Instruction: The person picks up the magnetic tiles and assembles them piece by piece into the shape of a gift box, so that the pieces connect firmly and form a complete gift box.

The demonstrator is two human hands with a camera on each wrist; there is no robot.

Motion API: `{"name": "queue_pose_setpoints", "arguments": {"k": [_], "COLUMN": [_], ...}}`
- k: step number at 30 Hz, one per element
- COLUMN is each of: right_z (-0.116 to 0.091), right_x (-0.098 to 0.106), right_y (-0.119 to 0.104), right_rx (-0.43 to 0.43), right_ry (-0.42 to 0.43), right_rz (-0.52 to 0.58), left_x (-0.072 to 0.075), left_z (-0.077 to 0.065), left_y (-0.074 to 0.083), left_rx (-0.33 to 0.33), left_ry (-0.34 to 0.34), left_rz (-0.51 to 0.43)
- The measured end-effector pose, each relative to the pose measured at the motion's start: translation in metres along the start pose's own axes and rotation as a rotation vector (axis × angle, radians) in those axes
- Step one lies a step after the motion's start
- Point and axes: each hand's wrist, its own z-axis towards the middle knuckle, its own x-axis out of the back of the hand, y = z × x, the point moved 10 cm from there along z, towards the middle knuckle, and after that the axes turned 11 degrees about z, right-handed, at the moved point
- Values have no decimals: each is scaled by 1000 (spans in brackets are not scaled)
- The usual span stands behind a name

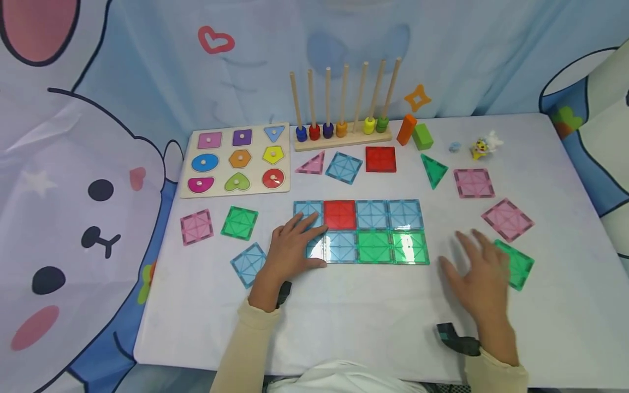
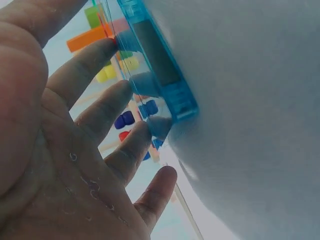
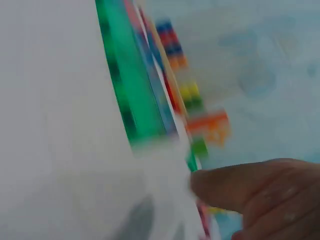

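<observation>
Two rows of translucent magnetic tiles lie joined into a flat rectangle, with blue tiles (image 1: 340, 247), a red tile (image 1: 339, 215) and green tiles (image 1: 375, 247). My left hand (image 1: 291, 248) rests spread on the left end of this rectangle, covering part of the blue tiles there. In the left wrist view its straight fingers touch a blue tile (image 2: 159, 62). To the right of the rectangle, my right hand (image 1: 479, 278) holds nothing, its fingers apart and slightly bent. It is nearest a loose green tile (image 1: 520, 266), partly hidden behind the fingers. The right wrist view is blurred.
Loose tiles lie around, including a pink tile (image 1: 508, 219), a green square (image 1: 239, 222) and a red one (image 1: 380, 159). At the back stand a shape puzzle board (image 1: 221, 164), a peg stacker (image 1: 339, 141), a green block (image 1: 422, 137) and a small yellow toy (image 1: 479, 147).
</observation>
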Motion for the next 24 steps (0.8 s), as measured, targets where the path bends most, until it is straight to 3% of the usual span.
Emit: {"name": "queue_pose_setpoints", "arguments": {"k": [3, 6, 9, 12, 15, 18, 21, 24], "right_z": [-6, -14, -17, -16, -13, -15, -27, -41], "right_x": [23, 31, 33, 32, 27, 10, -20, -52], "right_y": [53, 83, 93, 87, 55, -2, -61, -99], "right_rx": [-155, -144, -101, -85, 19, 224, 412, 502], "right_ry": [-63, -168, -206, -199, -177, -192, -269, -364], "right_rz": [-112, -118, -82, -59, -26, 58, 111, 109], "left_x": [-1, -2, -1, 1, 2, 3, 2, 1], "left_z": [0, 0, -1, 0, 0, 0, 0, 1], "left_y": [2, 2, 1, -2, -3, -3, -2, 0], "left_rx": [-3, -2, 0, 8, 11, 8, 6, 2], "left_ry": [-3, -8, -6, -3, -4, -1, 2, 6], "left_rz": [-5, -7, -10, -7, -10, -23, -26, -35]}}
